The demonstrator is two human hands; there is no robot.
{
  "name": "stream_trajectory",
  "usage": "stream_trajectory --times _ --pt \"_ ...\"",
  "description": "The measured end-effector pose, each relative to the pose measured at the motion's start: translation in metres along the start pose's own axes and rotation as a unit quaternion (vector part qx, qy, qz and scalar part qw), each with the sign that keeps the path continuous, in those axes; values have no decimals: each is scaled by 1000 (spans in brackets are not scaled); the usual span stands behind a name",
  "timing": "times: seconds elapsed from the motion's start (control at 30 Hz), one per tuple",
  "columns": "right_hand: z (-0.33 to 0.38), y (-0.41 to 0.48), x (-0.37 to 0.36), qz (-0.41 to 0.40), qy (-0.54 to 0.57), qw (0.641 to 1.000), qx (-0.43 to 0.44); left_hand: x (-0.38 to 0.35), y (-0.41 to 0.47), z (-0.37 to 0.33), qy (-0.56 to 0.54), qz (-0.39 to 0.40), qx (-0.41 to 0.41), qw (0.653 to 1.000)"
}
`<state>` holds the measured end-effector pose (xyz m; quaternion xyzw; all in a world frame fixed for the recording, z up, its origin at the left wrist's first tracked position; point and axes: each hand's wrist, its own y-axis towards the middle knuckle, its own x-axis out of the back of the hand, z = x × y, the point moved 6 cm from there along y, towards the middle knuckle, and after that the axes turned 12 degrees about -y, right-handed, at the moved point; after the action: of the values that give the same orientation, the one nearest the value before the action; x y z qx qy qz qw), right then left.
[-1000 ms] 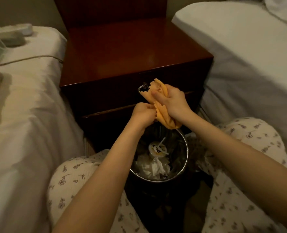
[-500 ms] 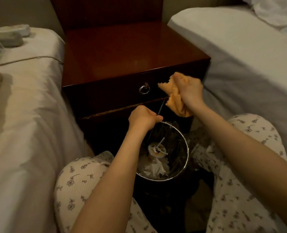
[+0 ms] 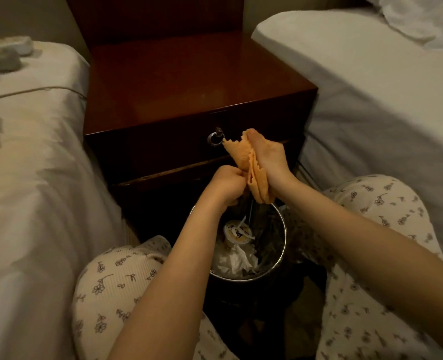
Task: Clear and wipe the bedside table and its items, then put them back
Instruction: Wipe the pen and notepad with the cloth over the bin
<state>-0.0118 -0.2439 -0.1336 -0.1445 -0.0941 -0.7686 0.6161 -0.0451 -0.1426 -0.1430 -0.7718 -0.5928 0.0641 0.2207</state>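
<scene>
We look down on an orange cloth (image 3: 251, 167) held up between two bare hands in front of the dark wooden table (image 3: 189, 84). The right hand (image 3: 269, 159) has its grip clamped on the cloth. The fabric runs the length of that hand, from a ragged corner beyond the fingertips down past the wrist, and lies against the hand's left side. That upper corner sits just beside the metal ring pull (image 3: 215, 138) on the drawer front, and we cannot tell if they touch.

The left hand (image 3: 225, 183) is curled tight, its grip closed on the cloth's left edge about midway down, so the two hands meet at the fabric. The lower end of the cloth hangs free below the right wrist, just above the rim of a round metal bin (image 3: 284, 237) that stands on the floor between the person's knees.

Inside the bin we see a lidded cup (image 3: 237, 232) with a straw, and crumpled white tissue (image 3: 234, 261) below it.

The knees, in pale trousers (image 3: 116, 276) with a small flower print, flank the bin on either side. A white bed (image 3: 33, 165) lies to the left of the table, with a thin cord (image 3: 33, 90) across it and some pale items (image 3: 5, 55) near its far end, too dim for us to make out. Another white bed (image 3: 371, 87) lies to the right.
</scene>
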Motion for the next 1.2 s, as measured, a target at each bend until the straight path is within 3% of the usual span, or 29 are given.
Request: stream_trajectory --times 0.17,0.3,0.4,0.5,0.6,0.9,1.07,1.2 --pt "-19 -5 -8 -3 96 981 -169 6 1 1 7 1 8 1000" --pt "-29 -6 -6 -15 184 955 -231 11 4 6 49 -18 3 999" --pt "-35 -10 -14 34 155 962 -223 16 11 10 54 -63 -5 997" --pt "-34 -22 -34 109 123 971 -175 20 12 12 175 -118 -5 977" --pt "-42 -28 -40 94 201 952 -209 21 8 7 225 -167 -60 958" --pt "-51 -29 -48 113 212 951 -196 23 8 6 81 -169 -111 976" --pt "-52 -21 -38 59 122 982 -132 21 10 5 23 -192 -139 971" --pt "-58 -23 -39 55 105 982 -148 21 16 11 -8 -155 -85 984"
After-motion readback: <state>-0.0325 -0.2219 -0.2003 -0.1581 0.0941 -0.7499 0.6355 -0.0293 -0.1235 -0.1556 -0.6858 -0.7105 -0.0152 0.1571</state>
